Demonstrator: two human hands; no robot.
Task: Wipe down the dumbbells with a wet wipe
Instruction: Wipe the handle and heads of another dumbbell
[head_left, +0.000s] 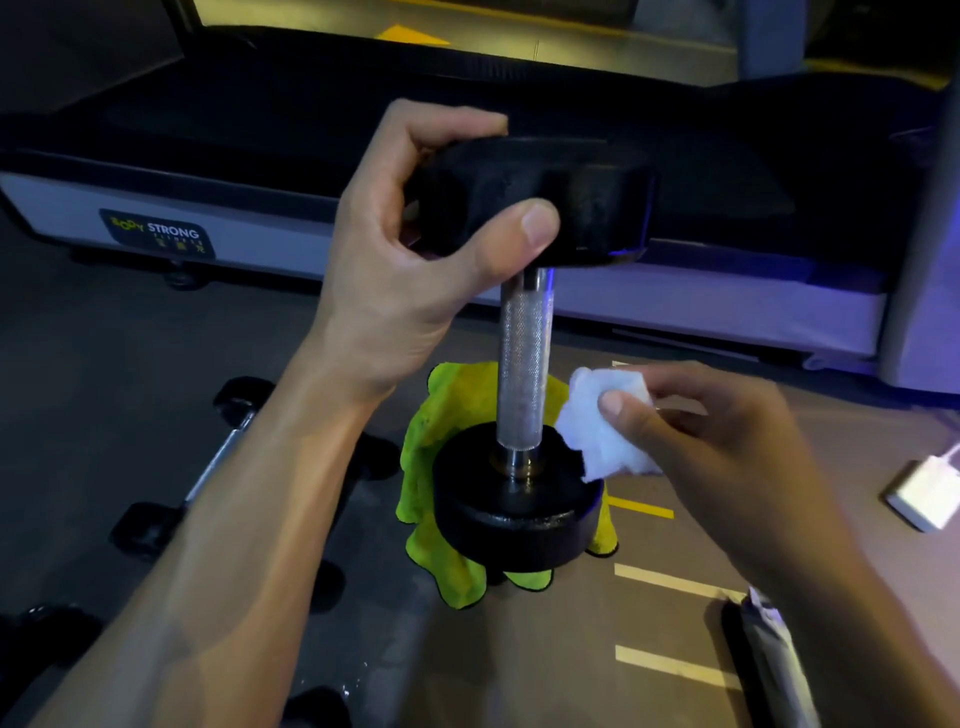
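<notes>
Left hand (415, 249) gripping dumbbell (522, 364), upright, vertical axis

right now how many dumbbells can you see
At least 2. One dumbbell stands upright on the green cloth, its top head held by the left hand. A second dumbbell lies on the floor at left. Dark shapes lower left may be more.
</notes>
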